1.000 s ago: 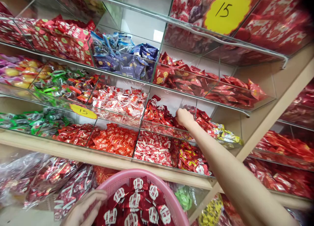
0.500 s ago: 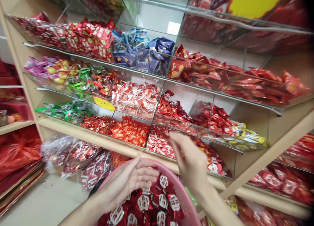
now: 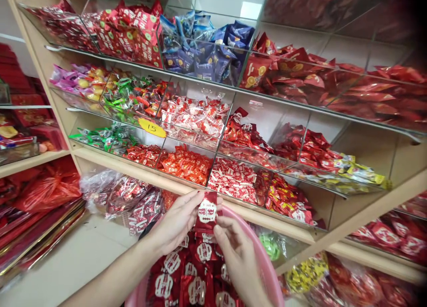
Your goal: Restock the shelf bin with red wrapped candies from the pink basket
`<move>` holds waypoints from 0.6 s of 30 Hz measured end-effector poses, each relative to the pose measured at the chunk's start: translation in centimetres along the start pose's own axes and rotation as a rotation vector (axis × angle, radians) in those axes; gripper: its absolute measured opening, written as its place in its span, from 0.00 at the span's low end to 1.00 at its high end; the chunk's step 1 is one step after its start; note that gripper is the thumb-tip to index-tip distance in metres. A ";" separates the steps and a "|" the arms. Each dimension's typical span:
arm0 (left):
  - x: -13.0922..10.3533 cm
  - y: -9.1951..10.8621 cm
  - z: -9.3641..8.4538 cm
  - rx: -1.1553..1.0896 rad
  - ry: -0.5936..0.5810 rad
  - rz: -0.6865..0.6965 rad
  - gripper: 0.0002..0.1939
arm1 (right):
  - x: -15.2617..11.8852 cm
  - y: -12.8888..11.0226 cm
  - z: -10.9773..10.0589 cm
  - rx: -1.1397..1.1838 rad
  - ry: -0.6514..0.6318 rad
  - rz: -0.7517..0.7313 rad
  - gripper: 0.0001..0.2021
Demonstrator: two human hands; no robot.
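Observation:
Between my two hands, above a pink basket (image 3: 267,253), is a dark red candy packet (image 3: 207,212) with a white printed label. My left hand (image 3: 178,222) grips the packet's left side, fingers passing behind it. On the lower right edge, the thumb and fingers of my right hand (image 3: 235,249) pinch the same packet. Many matching red packets (image 3: 196,289) fill the basket below, labels mostly facing up. The nearest shelf bin holds small red-and-white wrapped candies (image 3: 231,178), just beyond my hands.
A wooden shelf (image 3: 133,167) with clear dividers holds candies by kind, with a yellow price tag (image 3: 152,127) reading 15. Under it lie clear bags of candy (image 3: 143,209) on the left and a bag of yellow candies (image 3: 307,271) on the right. Red bags (image 3: 50,187) stand far left.
My right hand has come down from in front of the bins to the packet, which now shows between both hands. The view has shifted, so the shelves sit higher.

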State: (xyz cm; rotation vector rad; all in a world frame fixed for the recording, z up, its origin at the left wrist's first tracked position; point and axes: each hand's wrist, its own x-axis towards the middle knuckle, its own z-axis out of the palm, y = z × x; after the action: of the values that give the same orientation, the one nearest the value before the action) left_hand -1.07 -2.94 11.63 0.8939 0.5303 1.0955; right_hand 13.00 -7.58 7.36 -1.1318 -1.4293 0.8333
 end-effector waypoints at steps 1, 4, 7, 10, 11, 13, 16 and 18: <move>0.0 -0.1 0.1 0.024 -0.002 0.005 0.12 | 0.0 0.0 0.4 0.085 -0.040 0.084 0.08; -0.1 -0.6 0.6 0.073 0.028 0.018 0.14 | 0.0 0.0 1.1 0.216 -0.076 0.185 0.12; -0.2 -1.1 0.7 0.061 0.091 0.014 0.16 | -0.2 0.0 1.4 0.203 -0.043 0.197 0.14; -0.3 -1.0 0.6 0.039 0.085 -0.010 0.15 | -0.4 0.0 1.3 0.198 -0.049 0.209 0.15; -0.3 -0.9 0.6 0.048 0.053 -0.024 0.14 | -0.5 -0.1 1.3 0.199 -0.059 0.219 0.16; -0.3 -0.7 0.5 0.093 -0.011 -0.045 0.12 | -0.6 0.0 1.1 0.198 -0.079 0.234 0.15; -0.3 -0.9 0.5 0.160 0.024 -0.032 0.10 | -0.8 0.2 1.0 0.186 -0.087 0.225 0.15; -0.2 -1.2 0.6 0.150 0.096 -0.031 0.11 | -1.1 0.4 1.0 0.179 -0.082 0.224 0.14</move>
State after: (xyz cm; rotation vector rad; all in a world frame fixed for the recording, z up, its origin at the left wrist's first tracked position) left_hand -0.09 -3.57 10.90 0.9634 0.7117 1.0846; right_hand 12.06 -8.38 6.46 -1.1437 -1.2797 1.1543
